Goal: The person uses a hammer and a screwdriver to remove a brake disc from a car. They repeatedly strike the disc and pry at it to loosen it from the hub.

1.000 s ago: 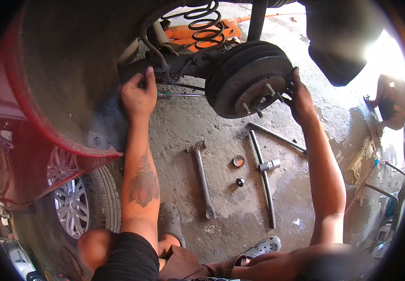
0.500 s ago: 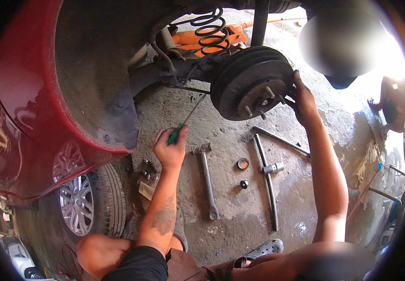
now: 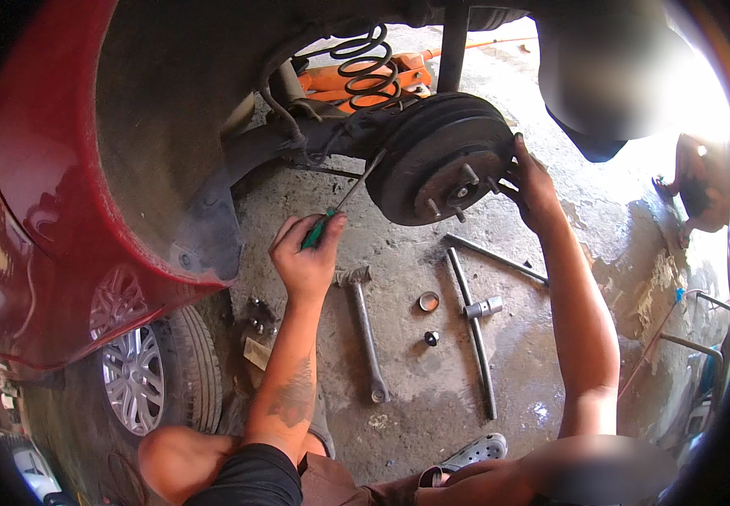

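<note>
My left hand (image 3: 307, 255) grips a green-handled screwdriver (image 3: 341, 203) whose shaft points up toward the back edge of a dark brake drum (image 3: 432, 152). The drum hangs on the raised rear axle of a red car (image 3: 36, 185), with wheel studs sticking out of its face. My right hand (image 3: 532, 187) rests on the drum's right rim, fingers curled on the edge. A black coil spring (image 3: 365, 63) stands behind the drum.
On the concrete floor lie a long wrench (image 3: 365, 333), a cross-shaped lug wrench (image 3: 473, 325), a round cap (image 3: 429, 301) and a small nut (image 3: 431, 338). A removed wheel (image 3: 150, 375) lies under the car at lower left. An orange jack (image 3: 356, 80) sits behind the spring.
My left hand came off the axle area, dropped down and now holds the screwdriver, raising its tip toward the drum. My right hand stays on the drum's rim.
</note>
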Demonstrator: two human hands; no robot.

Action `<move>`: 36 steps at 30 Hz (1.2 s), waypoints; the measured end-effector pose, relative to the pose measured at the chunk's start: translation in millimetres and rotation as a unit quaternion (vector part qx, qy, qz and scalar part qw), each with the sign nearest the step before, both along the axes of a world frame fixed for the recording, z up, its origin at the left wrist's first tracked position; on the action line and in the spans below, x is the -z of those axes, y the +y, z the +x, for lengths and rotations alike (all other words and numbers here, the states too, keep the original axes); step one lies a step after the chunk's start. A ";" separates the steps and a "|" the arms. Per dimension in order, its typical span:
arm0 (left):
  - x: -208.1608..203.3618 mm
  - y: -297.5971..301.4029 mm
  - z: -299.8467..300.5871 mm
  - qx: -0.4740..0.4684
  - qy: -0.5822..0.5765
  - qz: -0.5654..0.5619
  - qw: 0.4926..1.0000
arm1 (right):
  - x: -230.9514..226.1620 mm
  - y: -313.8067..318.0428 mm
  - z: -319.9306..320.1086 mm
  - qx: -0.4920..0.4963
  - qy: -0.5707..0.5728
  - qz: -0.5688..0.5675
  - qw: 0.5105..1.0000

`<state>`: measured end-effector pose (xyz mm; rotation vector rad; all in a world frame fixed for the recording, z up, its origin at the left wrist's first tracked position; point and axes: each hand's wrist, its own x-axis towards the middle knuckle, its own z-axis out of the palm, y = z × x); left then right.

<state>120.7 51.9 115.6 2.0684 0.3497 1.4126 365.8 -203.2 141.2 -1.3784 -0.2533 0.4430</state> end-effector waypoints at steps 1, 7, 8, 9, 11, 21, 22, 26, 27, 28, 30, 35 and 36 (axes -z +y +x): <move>0.3 1.7 1.7 0.020 0.008 -0.012 1.000 | -0.2 -0.8 0.4 -0.003 -0.001 0.001 1.000; -3.3 2.5 11.4 -0.035 -0.054 0.040 0.997 | 1.7 -4.0 3.7 -0.003 0.010 0.015 1.000; -3.9 1.7 12.6 -0.028 -0.048 0.037 0.998 | 2.4 -4.4 4.3 -0.008 0.006 0.021 1.000; -4.5 1.2 13.5 -0.021 -0.041 0.033 0.998 | 3.1 -4.4 4.6 -0.002 0.005 0.018 1.000; -5.6 1.9 14.5 -0.013 -0.018 0.034 0.999 | 4.1 -4.5 5.2 0.009 0.005 0.010 1.000; -17.7 36.9 43.0 0.096 -0.003 -0.004 0.995 | 2.6 -4.9 6.2 0.014 0.008 -0.010 1.000; -19.5 40.6 48.3 0.119 -0.008 -0.018 0.993 | 3.0 -4.9 6.8 0.021 0.009 -0.016 1.000; -30.0 53.4 54.7 0.141 0.011 0.032 0.989 | 6.1 -5.8 8.6 0.015 0.027 -0.023 0.999; -32.8 56.5 54.7 0.140 0.015 0.046 0.989 | 6.8 -5.7 9.3 0.021 0.022 -0.022 0.999; -35.7 60.0 54.9 0.139 0.019 0.060 0.988 | 7.5 -5.3 9.8 0.027 0.018 -0.021 0.999; -39.6 67.4 57.3 0.131 0.023 0.072 0.989 | 7.6 -3.9 11.0 0.032 0.015 -0.027 0.999; -33.3 83.4 65.8 0.119 0.029 0.084 0.989 | 4.2 -2.1 10.2 0.036 0.006 -0.046 0.998; -31.5 85.9 65.2 0.116 0.031 0.085 0.989 | 3.4 -2.7 9.2 0.029 0.000 -0.045 0.999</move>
